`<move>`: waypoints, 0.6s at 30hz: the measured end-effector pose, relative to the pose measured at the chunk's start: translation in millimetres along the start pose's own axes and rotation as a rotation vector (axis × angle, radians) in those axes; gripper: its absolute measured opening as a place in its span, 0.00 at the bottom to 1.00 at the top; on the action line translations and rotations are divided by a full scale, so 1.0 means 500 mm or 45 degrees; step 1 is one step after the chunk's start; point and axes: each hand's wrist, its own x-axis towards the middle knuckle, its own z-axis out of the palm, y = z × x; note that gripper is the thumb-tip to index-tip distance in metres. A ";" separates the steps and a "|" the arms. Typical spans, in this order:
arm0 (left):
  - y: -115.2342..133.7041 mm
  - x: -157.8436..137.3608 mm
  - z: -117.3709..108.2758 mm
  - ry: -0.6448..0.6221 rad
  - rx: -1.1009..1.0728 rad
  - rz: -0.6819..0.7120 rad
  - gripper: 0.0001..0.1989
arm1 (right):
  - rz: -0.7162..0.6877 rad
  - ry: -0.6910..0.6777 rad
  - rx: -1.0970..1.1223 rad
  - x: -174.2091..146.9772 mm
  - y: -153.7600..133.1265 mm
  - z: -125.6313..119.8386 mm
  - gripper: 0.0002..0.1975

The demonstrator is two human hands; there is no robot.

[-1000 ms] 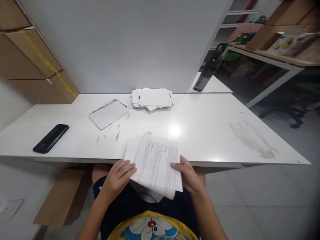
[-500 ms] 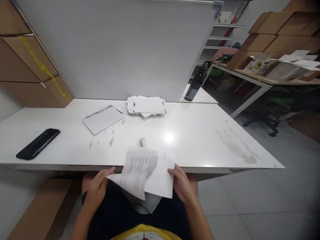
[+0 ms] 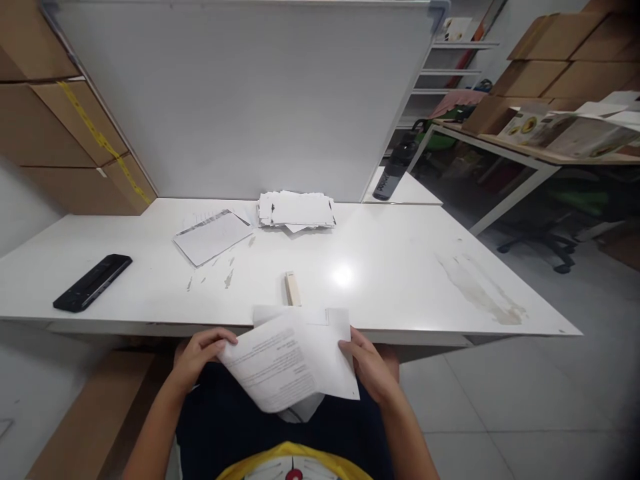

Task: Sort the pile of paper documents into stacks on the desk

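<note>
Between my hands, at the desk's front edge and over my lap, are sheets of paper. My left hand [image 3: 203, 353] pinches the left edge of a printed sheet [image 3: 273, 363], which is tilted and slightly curved. My right hand [image 3: 367, 363] grips the right edge of a mostly blank sheet [image 3: 327, 353], thumb on top. The printed sheet overlaps this one; whether they are joined is unclear. Just beyond the papers a small beige stapler-like object [image 3: 292, 289] lies on the white desk [image 3: 400, 280].
Further back lie a stack of papers [image 3: 297, 210] and a loose paper pile [image 3: 213, 237]. A black flat device [image 3: 93, 283] rests at the left. A whiteboard [image 3: 250, 100] stands behind, with a dark bottle [image 3: 397, 163] at its right. Cardboard boxes [image 3: 75, 127] rise at the left.
The printed sheet has swung down and flattened, showing its text more fully. My left hand has shifted slightly right. The beige object is less covered by paper. The view has moved a little.
</note>
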 end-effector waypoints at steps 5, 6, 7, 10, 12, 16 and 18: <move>0.010 0.023 0.059 -0.052 0.317 0.131 0.14 | 0.002 -0.010 -0.061 0.008 0.013 0.002 0.22; 0.012 0.027 0.073 -0.021 0.336 0.157 0.14 | -0.003 0.011 -0.072 0.010 0.014 0.004 0.22; 0.013 0.032 0.086 0.026 0.357 0.187 0.15 | -0.008 0.030 -0.076 0.011 0.015 0.006 0.22; 0.019 0.052 0.121 0.233 0.432 0.322 0.15 | -0.026 0.041 -0.050 0.013 0.015 0.014 0.22; 0.029 0.068 0.139 0.339 0.476 0.399 0.14 | -0.040 0.043 -0.029 0.012 0.015 0.019 0.23; 0.063 0.092 0.167 0.466 0.540 0.352 0.12 | -0.095 0.060 -0.066 0.006 0.015 0.020 0.25; 0.078 0.096 0.178 0.556 0.588 0.327 0.12 | -0.165 0.027 -0.148 0.003 0.016 0.019 0.28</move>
